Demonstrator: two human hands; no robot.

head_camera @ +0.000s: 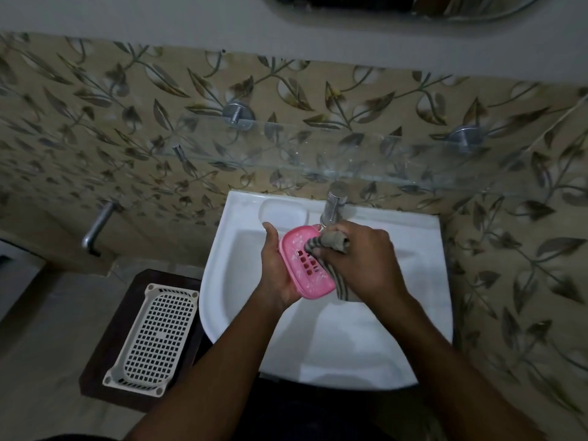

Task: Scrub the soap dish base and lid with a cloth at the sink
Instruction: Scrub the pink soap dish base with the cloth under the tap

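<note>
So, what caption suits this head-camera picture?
Over a white sink, the left hand holds a pink slotted soap dish base while the right hand presses a striped cloth onto it.

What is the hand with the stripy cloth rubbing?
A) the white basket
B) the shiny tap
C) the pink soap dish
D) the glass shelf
C: the right hand grips the striped cloth and presses it onto the pink soap dish, which the left hand holds over the sink.
</note>
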